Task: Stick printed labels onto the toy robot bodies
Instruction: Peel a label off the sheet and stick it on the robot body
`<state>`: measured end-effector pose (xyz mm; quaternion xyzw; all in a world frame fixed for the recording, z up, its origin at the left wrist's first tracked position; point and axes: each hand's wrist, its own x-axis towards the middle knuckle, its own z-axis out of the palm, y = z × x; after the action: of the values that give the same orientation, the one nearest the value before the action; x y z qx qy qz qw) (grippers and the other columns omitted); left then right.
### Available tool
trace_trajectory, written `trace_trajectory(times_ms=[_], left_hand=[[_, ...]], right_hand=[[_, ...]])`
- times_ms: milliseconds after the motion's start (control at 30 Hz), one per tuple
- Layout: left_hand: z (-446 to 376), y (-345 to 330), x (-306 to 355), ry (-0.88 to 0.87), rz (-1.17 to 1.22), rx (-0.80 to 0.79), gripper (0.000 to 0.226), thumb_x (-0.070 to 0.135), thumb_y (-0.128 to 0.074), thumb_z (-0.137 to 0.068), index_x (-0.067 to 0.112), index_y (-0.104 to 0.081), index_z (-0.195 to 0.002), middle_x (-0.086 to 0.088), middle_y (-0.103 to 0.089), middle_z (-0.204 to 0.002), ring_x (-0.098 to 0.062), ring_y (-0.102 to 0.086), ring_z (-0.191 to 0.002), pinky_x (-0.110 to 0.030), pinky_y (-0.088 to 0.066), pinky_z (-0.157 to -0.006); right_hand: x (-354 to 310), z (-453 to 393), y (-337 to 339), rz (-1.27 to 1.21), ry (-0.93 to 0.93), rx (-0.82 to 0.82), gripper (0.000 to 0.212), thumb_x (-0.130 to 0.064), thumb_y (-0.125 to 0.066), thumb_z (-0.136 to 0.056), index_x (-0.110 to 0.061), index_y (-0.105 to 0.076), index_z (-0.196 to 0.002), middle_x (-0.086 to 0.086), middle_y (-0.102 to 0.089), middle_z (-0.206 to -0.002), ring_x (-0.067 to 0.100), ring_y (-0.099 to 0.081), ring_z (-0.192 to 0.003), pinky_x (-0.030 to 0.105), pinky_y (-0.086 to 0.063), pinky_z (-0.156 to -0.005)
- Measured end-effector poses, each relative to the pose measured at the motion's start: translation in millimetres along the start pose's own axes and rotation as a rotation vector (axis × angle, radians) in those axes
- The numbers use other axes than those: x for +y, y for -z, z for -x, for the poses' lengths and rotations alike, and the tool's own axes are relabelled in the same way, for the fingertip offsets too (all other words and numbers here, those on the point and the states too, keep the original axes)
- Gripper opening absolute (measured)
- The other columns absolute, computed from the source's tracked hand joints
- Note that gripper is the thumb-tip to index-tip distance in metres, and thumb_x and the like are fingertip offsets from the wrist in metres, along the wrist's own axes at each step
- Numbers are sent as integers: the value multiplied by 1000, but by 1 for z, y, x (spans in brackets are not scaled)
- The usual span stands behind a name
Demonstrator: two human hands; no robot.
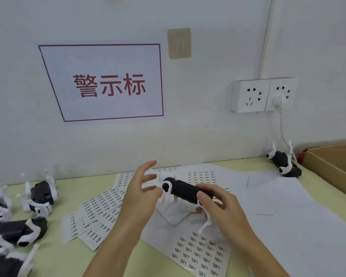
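Landmark: the held toy robot body (pixel 185 190), a black cylinder with white legs, raised above the counter (pixel 54 196) near centre frame.

Far left of the held body, a cluster of toy bodies (pixel 18 228) lies on the counter, most on their sides or backs with legs up. Whether these are labelled cannot be told.

Just left of and below the held body, label sheets (pixel 100 206) are fanned out in overlapping layers, probably to keep the supply within easy reach.

The left hand (pixel 140 194) sits immediately left of the held body, fingers spread and released, grasping nothing that can be made out; any label on a fingertip is too small to tell.

The right hand (pixel 218 200) grasps the rear end of the held body, keeping it level, likely to present the flank for labelling.

Below it lies another label sheet (pixel 200 254) on blank backing paper (pixel 288 206).

Right of it, a further toy body (pixel 286 162) rests near the wall, beside a cardboard box (pixel 334 160).

Room: white wall with a red-bordered sign (pixel 108 82), an adhesive hook (pixel 179 43) and a double socket (pixel 264 94) with one plug inserted.
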<state>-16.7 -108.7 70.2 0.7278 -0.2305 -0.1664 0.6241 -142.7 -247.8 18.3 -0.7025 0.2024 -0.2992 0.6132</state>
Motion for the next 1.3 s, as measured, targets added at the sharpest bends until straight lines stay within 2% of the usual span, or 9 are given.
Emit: trace_trajectory(times_ms=[200,400,600,667,833,933,1033,1133,1300], left_hand=[[5,5,0,-374,-710,-294,45,47,-60,-78,54,-50,-121,39,-39,-132,15,-27,-129,-32,-17,-118],[1,12,-2,-244,-859,-314,35,44,-70,-88,44,-58,-120,20,-62,-111,-10,-58,-105,-38,-49,-95],[-7,33,-4,-261,-1114,-23,22,41,-62,-94,36,-54,-113,16,-58,-103,-14,-53,-96,-34,-43,-84],[-11,39,-9,-224,-1180,23,23,41,-58,-95,34,-50,-116,15,-57,-107,-15,-50,-100,-33,-38,-82],[-16,42,-16,-153,-1190,7,52,46,-54,-95,34,-34,-142,14,-48,-131,-15,-44,-124,-34,-35,-100],[-8,28,-9,-217,-1196,-2,73,46,-53,-93,36,-12,-153,10,-22,-156,-19,-6,-151,-43,-14,-121],[7,1,2,-393,-1182,-47,74,40,-50,-94,36,-4,-152,11,0,-160,-15,20,-149,-47,1,-123],[20,-30,2,-557,-1098,-121,65,41,-46,-97,35,-11,-152,13,-6,-158,-9,12,-148,-41,2,-122],[13,-84,-25,-590,-930,-241,55,42,-51,-99,32,-30,-149,12,-31,-151,-9,-24,-139,-27,-23,-113]], right_hand=[[3,4,-5,79,79,-86,34,-36,-72,-76,-45,-70,-108,-12,-72,-108,13,-68,-102,39,-57,-89],[6,5,-12,58,107,-145,41,-29,-71,-84,-36,-63,-123,-17,-66,-124,8,-63,-117,34,-55,-94],[1,-11,24,221,79,330,28,-5,-59,-94,-29,-68,-106,-12,-70,-103,-7,-64,-89,7,-50,-69],[1,-13,43,289,37,453,28,-4,-57,-93,-26,-66,-106,-8,-68,-99,-3,-63,-89,10,-50,-70],[11,-13,72,562,-200,540,48,-22,-63,-93,-21,-48,-139,12,-53,-130,31,-44,-125,44,-40,-100],[10,-12,71,768,-366,480,83,-49,-69,-86,-21,-25,-150,17,-42,-141,36,-33,-132,50,-32,-104],[14,-11,67,904,-398,421,100,-59,-71,-80,-22,-14,-152,15,-42,-139,33,-34,-130,47,-32,-102],[15,-14,68,878,-395,404,101,-52,-77,-78,-23,-14,-152,14,-43,-138,33,-35,-131,47,-32,-104],[16,-15,69,585,-222,431,102,-16,-86,-74,-27,-20,-151,11,-47,-129,25,-46,-118,39,-40,-96]])
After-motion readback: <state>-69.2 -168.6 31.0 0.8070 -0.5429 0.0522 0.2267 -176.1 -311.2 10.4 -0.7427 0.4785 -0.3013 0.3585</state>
